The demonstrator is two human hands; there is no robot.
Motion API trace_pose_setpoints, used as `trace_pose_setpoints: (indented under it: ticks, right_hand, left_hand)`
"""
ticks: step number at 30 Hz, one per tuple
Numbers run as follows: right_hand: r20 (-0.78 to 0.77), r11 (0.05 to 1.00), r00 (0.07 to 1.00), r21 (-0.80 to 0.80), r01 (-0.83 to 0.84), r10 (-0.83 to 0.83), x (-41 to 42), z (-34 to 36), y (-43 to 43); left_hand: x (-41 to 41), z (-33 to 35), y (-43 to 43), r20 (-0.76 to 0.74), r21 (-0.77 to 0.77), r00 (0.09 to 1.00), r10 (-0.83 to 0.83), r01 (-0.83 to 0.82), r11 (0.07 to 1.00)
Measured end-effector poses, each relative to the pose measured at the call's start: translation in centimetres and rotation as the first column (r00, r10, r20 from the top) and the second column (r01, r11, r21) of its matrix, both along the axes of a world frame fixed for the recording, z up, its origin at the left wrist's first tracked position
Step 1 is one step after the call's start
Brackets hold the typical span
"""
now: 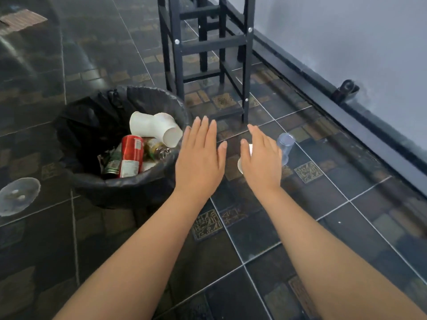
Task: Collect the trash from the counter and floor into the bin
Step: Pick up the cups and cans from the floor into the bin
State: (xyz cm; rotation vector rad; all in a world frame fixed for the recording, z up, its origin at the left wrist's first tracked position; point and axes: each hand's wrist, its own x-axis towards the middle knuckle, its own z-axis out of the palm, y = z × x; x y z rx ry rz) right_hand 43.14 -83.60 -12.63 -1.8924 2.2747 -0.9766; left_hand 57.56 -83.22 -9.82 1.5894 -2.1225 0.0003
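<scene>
Clear cup (286,146) sideways, mouth toward wall

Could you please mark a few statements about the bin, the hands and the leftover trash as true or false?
1. The bin is lined with a black bag. True.
2. A red can lies on the floor beside the bin. False: it is inside the bin.
3. Both the left hand and the right hand are open with fingers extended. True.
4. The clear plastic cup is already in the bin. False: it lies on the floor tiles by the right hand.
5. White paper cups rest on top of the bin's contents. True.
</scene>
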Motion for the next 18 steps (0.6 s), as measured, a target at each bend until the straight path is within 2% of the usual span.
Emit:
trace_pose_setpoints:
  ticks: [4,7,10,15,18]
  right_hand:
    - [-0.030,0.981,0.989,0.121,0.150,-0.147,-5.7,-2.6,0.8]
    - [-0.081,0.957,0.979,0.207,0.202,-0.189,-9.3,-4.7,0.3]
    - [-0.100,0.936,0.971,0.260,0.236,-0.217,-11.5,-6.2,-1.1]
    - [-0.108,0.892,0.969,0.379,0.246,-0.222,-13.7,-7.1,-4.6]
    - [-0.109,0.877,0.979,0.435,0.202,-0.171,-14.6,-7.2,-6.5]
  left_hand:
    - [-5.1,-4.3,-0.8,0.037,0.123,0.994,-0.107,0.102,0.987]
    - [-8.0,-7.6,-2.4,0.107,0.293,0.980,-0.165,0.128,0.948]
    - [-10.1,-9.4,-4.7,0.158,0.364,0.966,-0.204,0.135,0.921]
    - [-12.4,-11.4,-8.1,0.199,0.454,0.959,-0.203,0.093,0.886]
    - [-13.0,-11.6,-9.0,0.154,0.523,0.968,-0.201,0.093,0.848]
